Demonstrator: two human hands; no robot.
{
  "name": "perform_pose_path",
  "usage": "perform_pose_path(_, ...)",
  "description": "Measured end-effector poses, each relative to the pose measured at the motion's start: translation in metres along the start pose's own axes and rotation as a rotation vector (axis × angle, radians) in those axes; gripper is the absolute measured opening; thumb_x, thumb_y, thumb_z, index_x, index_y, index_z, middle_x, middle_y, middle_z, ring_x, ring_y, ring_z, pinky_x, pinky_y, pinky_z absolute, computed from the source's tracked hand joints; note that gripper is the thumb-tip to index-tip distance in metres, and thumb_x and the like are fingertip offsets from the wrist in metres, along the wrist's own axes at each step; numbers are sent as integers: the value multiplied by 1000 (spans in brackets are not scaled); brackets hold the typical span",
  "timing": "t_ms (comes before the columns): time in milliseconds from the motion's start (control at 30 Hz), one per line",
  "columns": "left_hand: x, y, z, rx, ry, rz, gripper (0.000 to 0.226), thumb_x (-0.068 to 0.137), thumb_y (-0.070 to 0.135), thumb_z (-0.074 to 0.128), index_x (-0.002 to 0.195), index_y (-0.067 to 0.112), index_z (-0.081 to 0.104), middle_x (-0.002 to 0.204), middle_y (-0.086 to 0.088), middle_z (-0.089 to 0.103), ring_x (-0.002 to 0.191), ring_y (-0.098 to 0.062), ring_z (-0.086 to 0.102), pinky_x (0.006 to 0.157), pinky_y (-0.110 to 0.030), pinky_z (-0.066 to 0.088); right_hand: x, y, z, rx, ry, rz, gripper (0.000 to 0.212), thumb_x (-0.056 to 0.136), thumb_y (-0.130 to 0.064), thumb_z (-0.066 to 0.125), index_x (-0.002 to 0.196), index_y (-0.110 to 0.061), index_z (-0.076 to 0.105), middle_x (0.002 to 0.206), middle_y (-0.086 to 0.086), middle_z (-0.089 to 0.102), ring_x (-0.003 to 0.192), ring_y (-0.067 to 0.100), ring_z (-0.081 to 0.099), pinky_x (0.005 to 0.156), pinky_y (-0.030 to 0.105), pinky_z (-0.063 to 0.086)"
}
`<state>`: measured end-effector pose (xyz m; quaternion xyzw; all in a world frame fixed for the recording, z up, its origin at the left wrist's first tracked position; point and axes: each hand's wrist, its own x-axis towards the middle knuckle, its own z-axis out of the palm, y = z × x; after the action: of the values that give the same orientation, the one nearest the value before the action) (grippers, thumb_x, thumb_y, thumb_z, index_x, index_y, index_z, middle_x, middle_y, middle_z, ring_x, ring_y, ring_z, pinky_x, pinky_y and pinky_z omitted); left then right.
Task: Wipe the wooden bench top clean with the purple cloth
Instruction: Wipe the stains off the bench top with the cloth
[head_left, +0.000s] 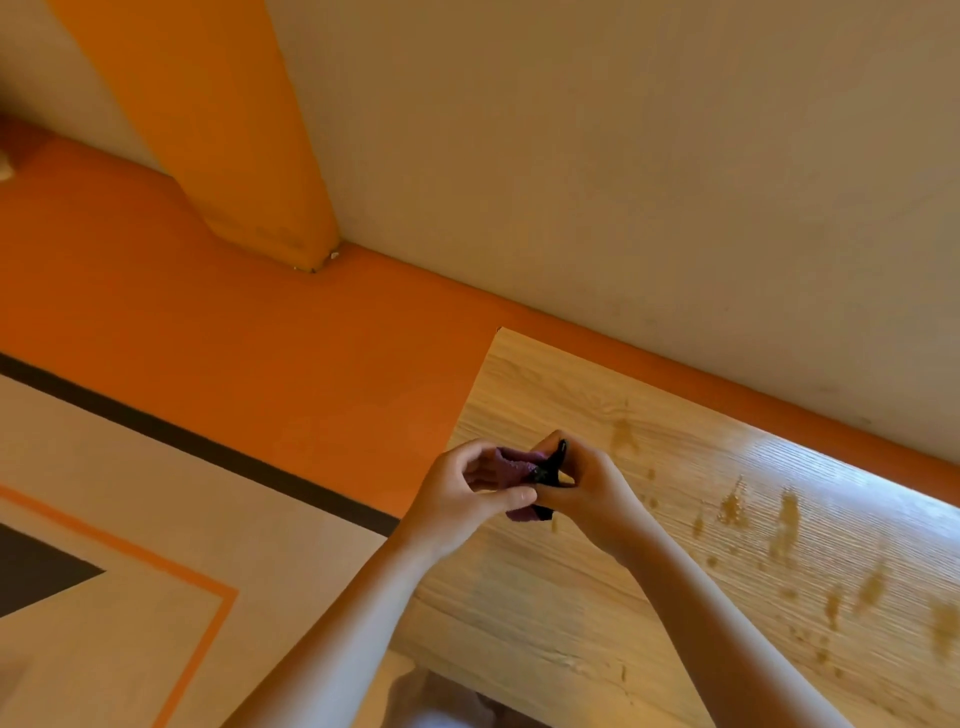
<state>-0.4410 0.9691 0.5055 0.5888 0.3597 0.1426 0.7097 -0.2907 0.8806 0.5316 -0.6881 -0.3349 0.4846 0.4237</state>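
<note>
1. Both hands are meeting just above the left end of the wooden surface (571, 597). The purple cloth (519, 467) is sitting bunched between them, up off the wood rather than lying on it.
2. The left hand (462, 488) is curling its fingers (475, 457) round the near side of the wad, with the thumb pressing in from below.
3. The right hand (587, 488) is gripping the other side, its fingers bent and pinching a dark edge of the cloth that is poking up between them.
4. Brown splashes (784, 514) are showing across the right part of the surface, well apart from the hands, with a smaller streak (623, 434) lying just beyond the right hand.
5. Light is glaring off the wood around the splashes, so I cannot tell whether they are wet or dried.
6. Judging by these marks, the wiping is looking barely begun. The hands seem to be gathering or folding the cloth into a pad, not rubbing with it.
7. The wood nearest the person is looking free of marks, though I cannot tell whether it has been wiped.
8. What is remaining, as far as one can judge, is nearly everything: bringing the cloth down flat and working it over the stained stretch to the right.
</note>
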Motion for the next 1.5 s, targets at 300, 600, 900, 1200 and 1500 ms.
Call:
perform_pose_path(300,7,-7,11,-356,56,-149,17,84,14,65,98,12,73,94,-7,73,92,-20,69,74,-23,53,14,-4,-10,-249,-107,49,25,81,-34,72,102,-21,66,94,-6,70,88,8,66,84,33,54)
perform_pose_path(600,25,-77,-11,888,611,-51,54,92,50,49,131,12,49,129,-5,56,122,-23,49,100,-38,39,74,17,-16,-218,71,200,24,89,-16,63,112,-13,59,103,4,66,94,18,64,74,22,52)
perform_pose_path(900,22,-94,-3,1012,602,-287,54,94,57,15,69,22,48,51,7,48,43,-12,44,43,-23,23,155,-5,-39,-239,342,66,18,87,-19,66,104,-16,63,88,-8,63,77,6,59,58,13,43)
perform_pose_path(1200,24,-105,-4,963,628,-220,51,92,58,18,64,25,45,47,7,46,40,-9,44,41,-22,22,198,23,-4,-647,288,-132,14,88,-28,61,94,-16,67,100,1,64,79,17,61,66,35,55)
perform_pose_path(1500,27,-109,-2,966,660,-229,44,96,54,32,66,25,48,50,5,51,43,-11,49,41,-24,36,191,33,-50,-749,324,-231,21,88,-17,62,108,-14,64,106,3,60,94,23,59,75,31,50)
